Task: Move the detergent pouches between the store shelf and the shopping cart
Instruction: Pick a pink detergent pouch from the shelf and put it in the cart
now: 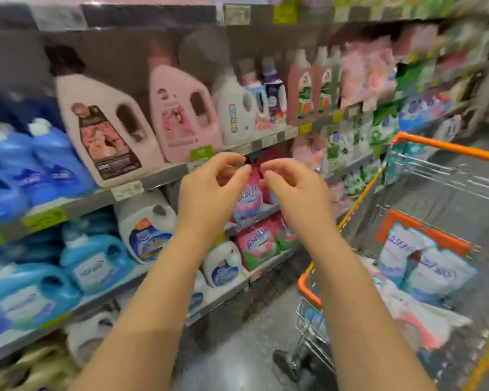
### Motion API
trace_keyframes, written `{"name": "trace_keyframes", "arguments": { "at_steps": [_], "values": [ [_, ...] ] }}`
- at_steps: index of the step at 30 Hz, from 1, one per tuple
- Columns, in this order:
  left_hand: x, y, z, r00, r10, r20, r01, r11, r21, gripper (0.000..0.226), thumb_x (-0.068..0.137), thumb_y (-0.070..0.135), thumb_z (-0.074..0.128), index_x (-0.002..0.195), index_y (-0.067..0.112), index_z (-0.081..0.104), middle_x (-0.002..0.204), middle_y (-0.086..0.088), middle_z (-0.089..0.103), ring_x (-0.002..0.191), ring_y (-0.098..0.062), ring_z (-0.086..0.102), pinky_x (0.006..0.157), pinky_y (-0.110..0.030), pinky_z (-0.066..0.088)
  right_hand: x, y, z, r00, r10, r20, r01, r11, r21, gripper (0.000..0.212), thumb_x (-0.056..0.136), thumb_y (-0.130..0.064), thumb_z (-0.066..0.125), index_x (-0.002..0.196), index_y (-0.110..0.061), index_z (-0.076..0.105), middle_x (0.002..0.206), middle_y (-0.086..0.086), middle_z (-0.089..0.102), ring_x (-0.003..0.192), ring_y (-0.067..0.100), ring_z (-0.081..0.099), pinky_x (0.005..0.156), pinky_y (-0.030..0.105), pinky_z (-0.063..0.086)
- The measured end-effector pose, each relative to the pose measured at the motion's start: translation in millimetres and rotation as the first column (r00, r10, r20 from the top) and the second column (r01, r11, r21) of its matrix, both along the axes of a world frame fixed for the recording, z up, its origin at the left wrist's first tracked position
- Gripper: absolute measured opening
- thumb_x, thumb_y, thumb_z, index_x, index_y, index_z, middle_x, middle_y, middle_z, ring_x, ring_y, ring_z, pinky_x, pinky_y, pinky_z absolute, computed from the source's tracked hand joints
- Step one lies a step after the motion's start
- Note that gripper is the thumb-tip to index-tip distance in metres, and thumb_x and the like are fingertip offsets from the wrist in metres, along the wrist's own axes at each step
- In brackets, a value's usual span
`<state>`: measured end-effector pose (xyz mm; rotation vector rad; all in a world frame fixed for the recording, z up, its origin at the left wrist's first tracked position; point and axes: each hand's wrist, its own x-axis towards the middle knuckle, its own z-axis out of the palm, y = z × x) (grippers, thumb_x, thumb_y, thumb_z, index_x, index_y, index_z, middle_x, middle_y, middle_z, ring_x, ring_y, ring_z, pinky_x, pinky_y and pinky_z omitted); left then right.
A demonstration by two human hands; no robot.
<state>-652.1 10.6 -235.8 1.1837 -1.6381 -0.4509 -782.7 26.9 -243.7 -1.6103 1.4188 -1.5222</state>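
Both my hands are raised in front of the store shelf (158,176), side by side and a little apart. My left hand (212,187) and my right hand (292,190) have half-curled fingers and hold nothing. Just behind the gap between them, a pink detergent pouch (249,201) stands on a middle shelf; neither hand touches it. More pink pouches (259,245) stand one shelf lower. In the shopping cart (446,146) at the right lie white and blue pouches (424,263).
Large pink, white and blue detergent jugs (181,108) fill the shelves to the left and above. The orange-rimmed wire cart stands close to the shelf on my right, with a white and pink bag (415,314) in it. Grey floor shows between the shelf and the cart.
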Motion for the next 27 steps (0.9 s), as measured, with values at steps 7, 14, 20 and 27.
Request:
{"name": "trace_keyframes", "arguments": {
  "at_steps": [7,14,20,27],
  "values": [
    [190.5,29.7,45.4,0.928,0.319,0.193,-0.293,0.944,-0.151,0.019,0.084,0.038,0.06,0.099,0.028,0.067,0.08,0.016,0.066,0.077,0.001,0.06,0.074,-0.016,0.044,178.3,-14.1,48.0,0.976,0.171,-0.135,-0.189,0.973,-0.131,0.013,0.089,-0.018,0.057,0.091,-0.028,0.064,0.078,-0.015,0.063,0.073,-0.002,0.056,0.073,0.019,0.045],
    [374.2,50.4,119.5,0.727,0.548,0.413,-0.439,0.834,-0.335,0.043,0.077,0.052,0.045,0.103,0.025,0.067,0.084,0.014,0.065,0.088,-0.013,0.062,0.079,-0.028,0.042,363.6,-28.5,111.4,0.932,0.317,-0.175,-0.357,0.89,-0.284,0.016,0.089,-0.017,0.057,0.102,-0.02,0.067,0.086,-0.008,0.063,0.085,0.012,0.062,0.085,0.032,0.049],
    [469.2,48.7,184.2,0.56,0.653,0.51,-0.431,0.756,-0.493,0.058,0.074,0.063,0.035,0.105,0.025,0.066,0.097,0.006,0.069,0.094,-0.016,0.061,0.081,-0.031,0.044,460.5,-49.1,169.5,0.863,0.409,-0.298,-0.499,0.781,-0.374,0.015,0.088,-0.021,0.059,0.101,-0.024,0.066,0.086,-0.01,0.065,0.087,0.009,0.062,0.084,0.026,0.046],
    [540.1,12.6,227.8,0.275,0.72,0.637,-0.475,0.678,-0.561,0.056,0.08,0.061,0.034,0.114,0.027,0.061,0.108,0.005,0.065,0.105,-0.018,0.054,0.082,-0.03,0.037,527.5,-117.9,220.1,0.767,0.408,-0.495,-0.616,0.683,-0.392,0.014,0.09,-0.026,0.056,0.1,-0.026,0.065,0.077,-0.019,0.056,0.081,0.005,0.056,0.069,0.016,0.039]
  ]
}}
